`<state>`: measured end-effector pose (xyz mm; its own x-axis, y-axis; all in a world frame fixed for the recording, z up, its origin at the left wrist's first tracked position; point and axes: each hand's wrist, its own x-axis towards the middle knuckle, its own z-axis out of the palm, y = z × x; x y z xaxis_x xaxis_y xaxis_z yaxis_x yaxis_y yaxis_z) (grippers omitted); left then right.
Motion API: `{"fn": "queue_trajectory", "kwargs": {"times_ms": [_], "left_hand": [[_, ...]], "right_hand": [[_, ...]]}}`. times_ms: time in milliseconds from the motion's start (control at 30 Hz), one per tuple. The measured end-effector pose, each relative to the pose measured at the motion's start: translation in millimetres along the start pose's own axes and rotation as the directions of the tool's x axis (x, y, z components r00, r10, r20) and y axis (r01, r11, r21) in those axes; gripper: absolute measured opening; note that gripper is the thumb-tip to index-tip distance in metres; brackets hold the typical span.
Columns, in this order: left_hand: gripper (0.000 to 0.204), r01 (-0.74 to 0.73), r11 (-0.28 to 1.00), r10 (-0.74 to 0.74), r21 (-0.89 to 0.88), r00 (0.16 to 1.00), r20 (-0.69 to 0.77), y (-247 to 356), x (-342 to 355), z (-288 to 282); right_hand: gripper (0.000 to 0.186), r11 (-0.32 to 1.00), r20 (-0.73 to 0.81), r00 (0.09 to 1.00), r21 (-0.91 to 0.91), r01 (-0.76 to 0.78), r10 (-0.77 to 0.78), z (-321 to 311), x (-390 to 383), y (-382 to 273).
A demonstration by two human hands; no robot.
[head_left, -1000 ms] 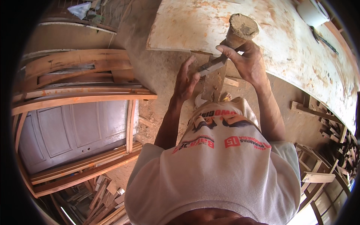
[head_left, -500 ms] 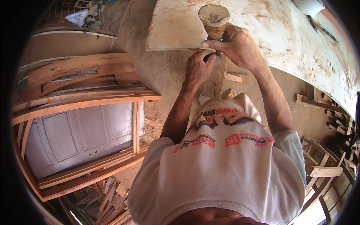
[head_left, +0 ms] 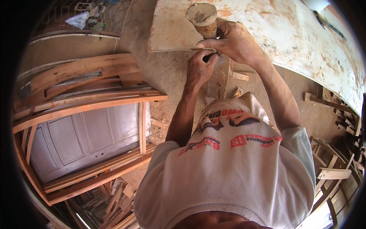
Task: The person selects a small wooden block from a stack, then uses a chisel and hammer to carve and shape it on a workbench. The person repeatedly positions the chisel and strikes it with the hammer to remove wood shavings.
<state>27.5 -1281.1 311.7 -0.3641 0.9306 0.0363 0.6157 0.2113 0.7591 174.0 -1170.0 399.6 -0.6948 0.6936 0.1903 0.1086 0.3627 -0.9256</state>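
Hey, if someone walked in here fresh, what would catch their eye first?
Probably the round-topped wooden tool at the upper middle, in the right hand, with the left hand close below. Then the big stained white board at upper right and the purplish-grey panelled door at left.

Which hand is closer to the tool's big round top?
The right hand: it grips the round-ended tool just below the flared top. The left hand is curled lower in the picture, farther from that top.
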Motion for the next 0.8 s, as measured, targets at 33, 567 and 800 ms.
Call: {"fn": "queue_trajectory", "kwargs": {"times_ms": [33,567,800], "left_hand": [[0.028,0.011,1.0,-0.011,0.005,1.0,0.007,1.2,-0.2,-1.2],[0.039,0.019,0.995,-0.02,0.097,1.0,0.01,-5.0,-0.4,-2.2],[0.036,0.045,0.998,-0.046,0.033,0.999,0.029,1.6,-0.7,-3.9]], "right_hand": [[0.05,1.0,0.01,1.0,-0.021,-0.005,0.005,0.3,0.8,1.2],[0.045,0.991,0.107,0.994,-0.136,-0.013,0.027,2.9,3.0,3.1],[0.04,0.962,0.05,0.998,-0.267,0.053,-0.041,2.0,-1.9,-1.0]]}}
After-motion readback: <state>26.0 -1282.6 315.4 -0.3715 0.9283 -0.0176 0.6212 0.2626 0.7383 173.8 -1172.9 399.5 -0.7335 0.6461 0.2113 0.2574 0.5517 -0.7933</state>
